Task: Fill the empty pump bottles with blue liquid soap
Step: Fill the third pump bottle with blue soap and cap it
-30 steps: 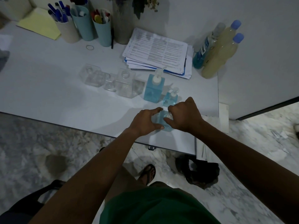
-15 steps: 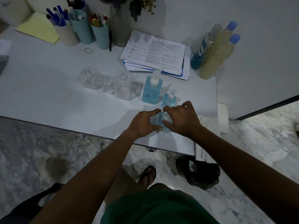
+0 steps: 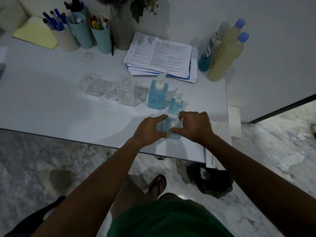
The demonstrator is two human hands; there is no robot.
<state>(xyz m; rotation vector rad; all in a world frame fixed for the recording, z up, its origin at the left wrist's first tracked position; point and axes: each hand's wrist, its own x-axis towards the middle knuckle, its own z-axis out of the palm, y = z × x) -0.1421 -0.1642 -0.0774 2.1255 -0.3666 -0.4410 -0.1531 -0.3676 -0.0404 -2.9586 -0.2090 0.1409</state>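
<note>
A small square pump bottle [image 3: 168, 130] holding blue soap stands near the table's front edge. My left hand [image 3: 149, 130] grips its body from the left. My right hand [image 3: 193, 126] pinches its white pump top [image 3: 175, 123] from the right. Just behind stand a tall pump bottle [image 3: 157, 95] and a small pump bottle [image 3: 175, 104], both filled with blue soap. To their left sit several empty clear bottles [image 3: 109, 89] with no pumps. A large bottle of blue liquid [image 3: 207, 53] stands at the back right by the wall.
Two yellowish bottles with blue caps [image 3: 225, 53] stand beside the blue one. A paper stack [image 3: 160, 55], pen cups [image 3: 82, 31], a vase [image 3: 122, 28] and a yellow pad [image 3: 35, 34] line the back of the white table [image 3: 42, 110]. A black bag [image 3: 210, 180] lies on the floor below.
My right hand's fingers have shifted on the pump top, turning a little; the white pump shows more between my hands. My left hand keeps its hold on the bottle.
</note>
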